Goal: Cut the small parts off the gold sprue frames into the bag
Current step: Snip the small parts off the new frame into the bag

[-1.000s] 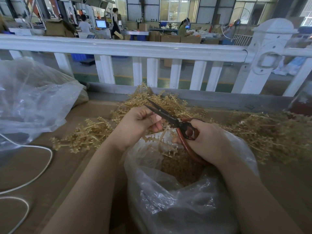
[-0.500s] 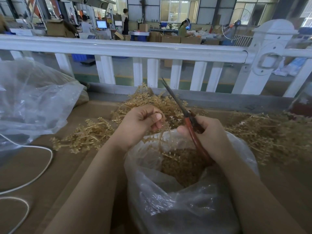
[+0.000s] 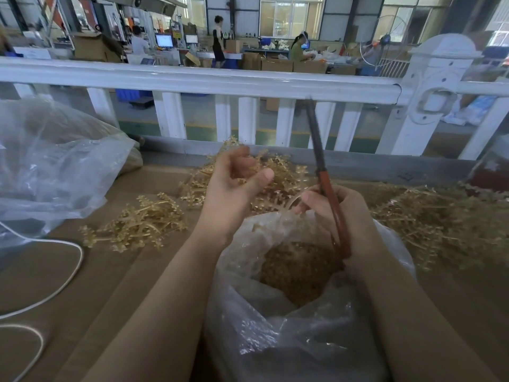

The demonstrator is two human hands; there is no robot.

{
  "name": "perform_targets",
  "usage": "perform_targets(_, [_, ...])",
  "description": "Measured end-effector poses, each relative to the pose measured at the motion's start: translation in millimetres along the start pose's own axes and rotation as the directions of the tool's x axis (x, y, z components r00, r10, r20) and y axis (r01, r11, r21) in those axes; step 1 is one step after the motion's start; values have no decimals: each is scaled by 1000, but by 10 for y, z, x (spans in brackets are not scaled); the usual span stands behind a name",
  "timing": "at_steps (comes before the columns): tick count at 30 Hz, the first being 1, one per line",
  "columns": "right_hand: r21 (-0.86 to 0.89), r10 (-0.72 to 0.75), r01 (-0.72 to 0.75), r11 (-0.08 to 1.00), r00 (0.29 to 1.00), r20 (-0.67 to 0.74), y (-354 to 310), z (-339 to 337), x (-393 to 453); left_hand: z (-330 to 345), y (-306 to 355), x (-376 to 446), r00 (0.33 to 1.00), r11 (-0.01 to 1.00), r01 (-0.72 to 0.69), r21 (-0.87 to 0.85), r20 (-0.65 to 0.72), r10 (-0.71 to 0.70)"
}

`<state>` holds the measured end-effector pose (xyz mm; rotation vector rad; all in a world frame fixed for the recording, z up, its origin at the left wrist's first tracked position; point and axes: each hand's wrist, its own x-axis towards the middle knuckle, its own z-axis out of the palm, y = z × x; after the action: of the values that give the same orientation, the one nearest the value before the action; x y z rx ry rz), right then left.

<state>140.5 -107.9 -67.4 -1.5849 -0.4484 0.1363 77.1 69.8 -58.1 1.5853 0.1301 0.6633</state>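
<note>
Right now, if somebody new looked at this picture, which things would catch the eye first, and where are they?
Probably the scissors, red-handled, blades closed and pointing up, gripped in the right hand over the clear bag, which holds a heap of small gold parts. Next, the gold frames piled across the brown table behind and on both sides of the bag. The left hand is raised, fingers loosely curled.
</note>
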Motion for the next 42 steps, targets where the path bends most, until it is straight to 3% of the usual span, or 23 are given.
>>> perform_targets(3, [165, -23, 26, 986, 1000, -21, 15, -70, -15, 12, 0, 18, 969, 940, 248, -235, 38, -246])
perform_targets(6, [250, -62, 68, 966, 998, -34, 16, -84, -24, 9, -23, 5, 887, 887, 438, -146, 234, -399])
perform_targets(10, [302, -53, 78, 950, 994, -91, 19, -55, -25, 90, -52, -77, 772, 870, 492, -31, 478, -419])
perform_targets(15, [241, -107, 136, 961, 986, -129, 14, 0, -14, 216, -78, -137, 846, 880, 429, -204, 431, -313])
perform_targets(19, [146, -118, 138, 980, 983, -139, 44, 6, 18, 183, -48, -121, 897, 929, 321, -184, 375, -236])
perform_targets(24, [9, -200, 204, 979, 965, -171, 67, 47, 36, 152, 25, -128, 890, 938, 301, -171, 405, -212])
perform_targets(32, [-90, -206, 196, 977, 969, -133, 52, 65, 31, 149, 47, -126, 869, 927, 328, -185, 443, -219])
perform_targets(42, [-173, -198, 173, 970, 970, -141, 44, 78, 22, 135, -10, -77, 915, 902, 299, -311, 361, -179])
